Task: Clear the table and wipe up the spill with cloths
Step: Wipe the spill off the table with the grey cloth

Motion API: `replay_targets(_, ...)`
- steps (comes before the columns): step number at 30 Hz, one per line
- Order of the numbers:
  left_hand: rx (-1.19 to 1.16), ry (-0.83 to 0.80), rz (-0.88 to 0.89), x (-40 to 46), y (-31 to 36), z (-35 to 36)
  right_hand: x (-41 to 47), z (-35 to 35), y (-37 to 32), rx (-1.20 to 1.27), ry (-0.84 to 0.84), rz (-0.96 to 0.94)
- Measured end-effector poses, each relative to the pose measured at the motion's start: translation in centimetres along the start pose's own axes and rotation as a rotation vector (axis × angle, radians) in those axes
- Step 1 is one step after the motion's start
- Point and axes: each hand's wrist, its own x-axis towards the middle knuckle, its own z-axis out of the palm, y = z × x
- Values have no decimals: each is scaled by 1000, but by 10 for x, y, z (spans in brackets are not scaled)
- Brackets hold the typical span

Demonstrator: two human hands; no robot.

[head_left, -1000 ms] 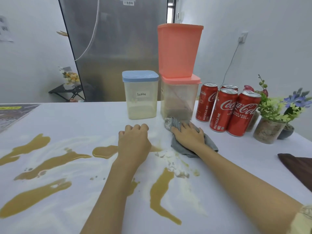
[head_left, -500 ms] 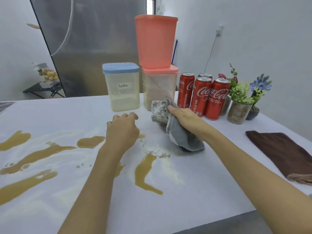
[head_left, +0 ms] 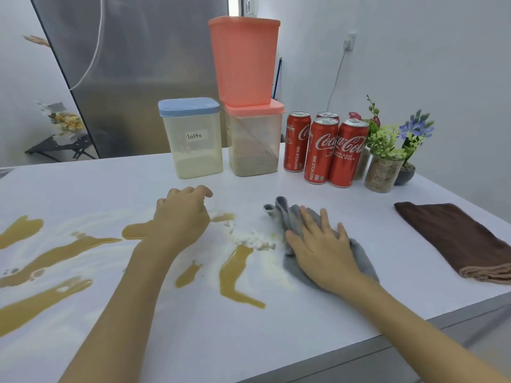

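Note:
A grey cloth (head_left: 282, 214) lies on the white table (head_left: 304, 313), and my right hand (head_left: 320, 244) presses flat on it with fingers spread. Just left of the cloth sits a clump of white powder (head_left: 249, 239) beside brown spill streaks (head_left: 235, 272). More brown streaks (head_left: 55, 255) spread over the table's left half. My left hand (head_left: 182, 217) rests on the table near the powder, fingers loosely curled, holding nothing. A folded brown cloth (head_left: 456, 239) lies at the right edge.
Along the back stand a blue-lidded container (head_left: 193, 139) labelled latte, a pink-lidded container (head_left: 253, 142) with a pink tub (head_left: 243, 59) on top, several red cola cans (head_left: 326, 150) and potted plants (head_left: 387, 158). The table's near edge runs at lower right.
My right hand lowered the lifted grey cloth back onto the table, farther right and nearer me, and now lies flat on it. My left hand stayed in place.

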Motion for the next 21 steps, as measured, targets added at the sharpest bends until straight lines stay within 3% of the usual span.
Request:
replay_targets(5, 22, 87, 21, 0, -13, -3, 3, 12, -76, 157, 11, -84)
replay_targets(11, -23, 295, 44, 0, -20, -3, 30, 0, -124, 517, 71, 9)
replay_targets(16, 6, 423, 11, -3, -31, -7, 51, -20, -111, 1169, 87, 267)
replay_targets(21, 64, 369, 22, -5, -28, -2, 19, -62, -57, 1346, 304, 256)
